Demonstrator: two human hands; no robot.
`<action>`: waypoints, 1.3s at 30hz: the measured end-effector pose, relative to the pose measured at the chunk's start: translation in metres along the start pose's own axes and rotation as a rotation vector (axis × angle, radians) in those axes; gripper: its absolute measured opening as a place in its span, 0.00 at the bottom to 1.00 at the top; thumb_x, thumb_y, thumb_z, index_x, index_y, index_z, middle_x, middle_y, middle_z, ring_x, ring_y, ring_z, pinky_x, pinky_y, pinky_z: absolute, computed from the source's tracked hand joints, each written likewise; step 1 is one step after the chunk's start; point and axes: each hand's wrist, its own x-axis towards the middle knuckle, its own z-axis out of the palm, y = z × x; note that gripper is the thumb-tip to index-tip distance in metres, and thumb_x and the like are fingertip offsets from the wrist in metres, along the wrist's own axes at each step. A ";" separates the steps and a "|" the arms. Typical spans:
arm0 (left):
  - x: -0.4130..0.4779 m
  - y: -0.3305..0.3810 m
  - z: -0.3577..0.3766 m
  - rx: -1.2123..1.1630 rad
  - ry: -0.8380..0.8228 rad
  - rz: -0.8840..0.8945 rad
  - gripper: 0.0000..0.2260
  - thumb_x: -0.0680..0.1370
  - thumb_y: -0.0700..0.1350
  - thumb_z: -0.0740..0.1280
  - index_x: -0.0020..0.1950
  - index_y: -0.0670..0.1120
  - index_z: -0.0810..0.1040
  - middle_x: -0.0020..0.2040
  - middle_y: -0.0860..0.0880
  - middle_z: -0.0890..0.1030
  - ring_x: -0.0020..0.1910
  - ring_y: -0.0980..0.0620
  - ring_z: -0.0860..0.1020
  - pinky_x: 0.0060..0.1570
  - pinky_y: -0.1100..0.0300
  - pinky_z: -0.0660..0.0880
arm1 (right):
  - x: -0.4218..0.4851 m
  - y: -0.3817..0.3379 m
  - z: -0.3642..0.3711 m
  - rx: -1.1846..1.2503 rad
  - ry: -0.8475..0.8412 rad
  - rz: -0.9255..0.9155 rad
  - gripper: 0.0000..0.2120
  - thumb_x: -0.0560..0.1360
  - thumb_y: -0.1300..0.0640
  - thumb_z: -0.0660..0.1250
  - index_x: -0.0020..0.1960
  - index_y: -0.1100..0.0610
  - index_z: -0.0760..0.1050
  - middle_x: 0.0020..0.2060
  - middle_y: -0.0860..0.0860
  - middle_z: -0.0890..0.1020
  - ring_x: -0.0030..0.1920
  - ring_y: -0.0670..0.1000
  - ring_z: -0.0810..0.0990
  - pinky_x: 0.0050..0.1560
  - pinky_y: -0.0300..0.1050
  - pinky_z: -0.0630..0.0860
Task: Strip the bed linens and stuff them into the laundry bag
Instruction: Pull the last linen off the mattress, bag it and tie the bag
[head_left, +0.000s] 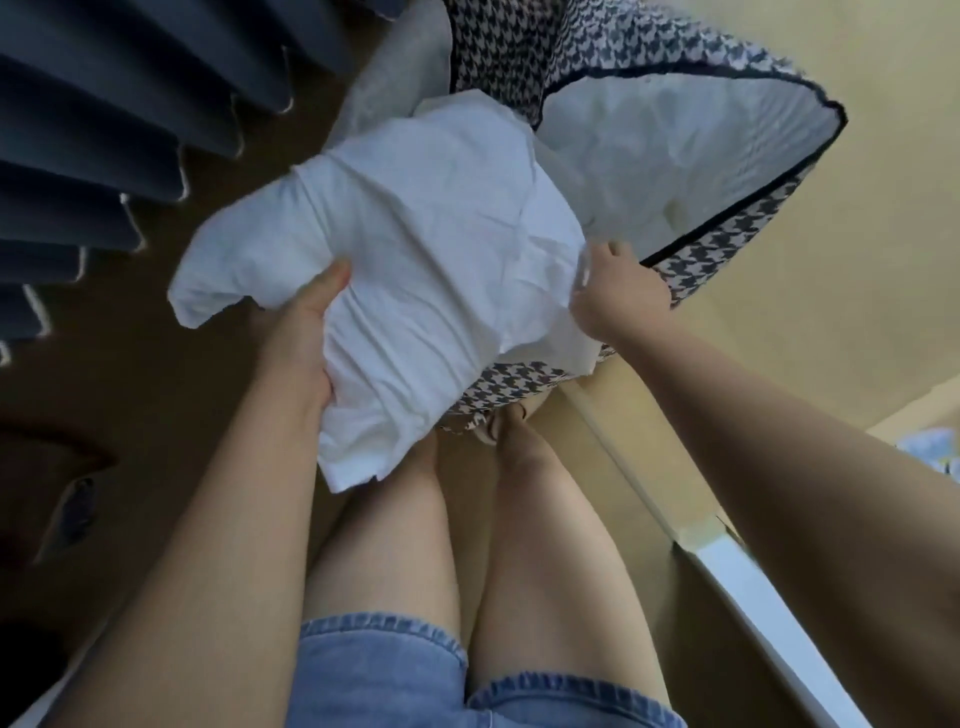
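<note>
Stood over a black-and-white houndstooth fabric laundry bag (719, 244), trimmed with dark piping along the rim and lined in white, set on a tan floor (883, 197). Held a crumpled bundle of white bed linen (415, 223) above the bag, across the left part of its open mouth, with the far end reaching to the bag's back wall and the near end hanging out past the near rim toward the knees. Could not tell how much of the bundle sat inside the opening. Could not tell either whether the rumpled white inside the bag was lining alone or more cloth.

Gripped the left side of the bed linen with the left hand (306, 332), thumb pressed on top of the cloth and fingers tucked beneath it, out of sight. Closed the right hand (618, 296) on the near rim of the laundry bag, fingers curled tight, right where the right edge of the bed linen met that rim. Kept both arms bare and stretched forward.

Wore blue denim shorts (384, 670) with frayed hems, above bare legs (545, 519) planted close behind the bag. Noted a dark blue pleated curtain (104, 130) at the left, hem hanging over shadowed brown floor, and a white strip (753, 587) running along the floor at the lower right, too unclear to name.
</note>
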 end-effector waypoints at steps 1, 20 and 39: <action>0.009 0.002 0.010 0.026 0.024 0.049 0.39 0.52 0.52 0.83 0.61 0.46 0.77 0.55 0.50 0.83 0.51 0.52 0.83 0.54 0.51 0.79 | 0.008 0.001 0.005 -0.054 -0.055 0.017 0.17 0.78 0.59 0.57 0.66 0.59 0.63 0.64 0.58 0.67 0.57 0.64 0.75 0.45 0.50 0.66; 0.004 -0.078 0.219 0.518 -0.525 -0.231 0.41 0.69 0.52 0.74 0.75 0.41 0.58 0.70 0.43 0.70 0.64 0.44 0.73 0.63 0.50 0.72 | -0.048 0.057 -0.006 0.344 0.212 -0.068 0.15 0.65 0.57 0.61 0.23 0.57 0.59 0.23 0.48 0.59 0.24 0.50 0.59 0.26 0.42 0.54; 0.002 -0.097 0.067 1.812 -0.494 0.530 0.09 0.82 0.43 0.55 0.56 0.42 0.72 0.55 0.40 0.78 0.52 0.39 0.76 0.44 0.52 0.68 | 0.000 0.044 0.004 0.239 -0.076 -0.286 0.25 0.68 0.49 0.74 0.60 0.61 0.77 0.57 0.57 0.69 0.61 0.55 0.69 0.61 0.38 0.64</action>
